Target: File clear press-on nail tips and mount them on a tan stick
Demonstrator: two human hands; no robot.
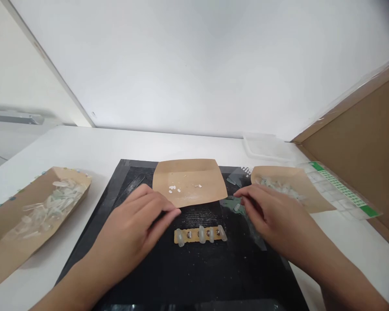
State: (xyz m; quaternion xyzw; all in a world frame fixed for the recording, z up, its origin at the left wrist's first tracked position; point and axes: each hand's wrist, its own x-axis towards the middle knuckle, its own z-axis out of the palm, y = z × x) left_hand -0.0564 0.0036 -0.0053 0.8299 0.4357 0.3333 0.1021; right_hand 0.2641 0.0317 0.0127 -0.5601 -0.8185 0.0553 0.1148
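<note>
My left hand [139,226] is closed in a pinch at the front edge of a brown paper tray [191,168] holding small white bits [172,189]. What its fingertips hold, if anything, I cannot make out. My right hand [269,211] pinches over a clear sheet [257,237] on the black mat; anything in its fingers is too small to name. Between and below both hands lies a tan strip [194,235], apart from them. Across it sit several translucent pieces like false nail tips [201,234], with small metallic round spots between them.
On the left stands a brown tray [29,203] of clear nail-like tips [52,207]. A smaller brown tray [317,203] with clear pieces lies right, beside a clear green-marked case [343,190]. A translucent lid [266,144] lies behind. A cardboard panel [359,138] borders the right.
</note>
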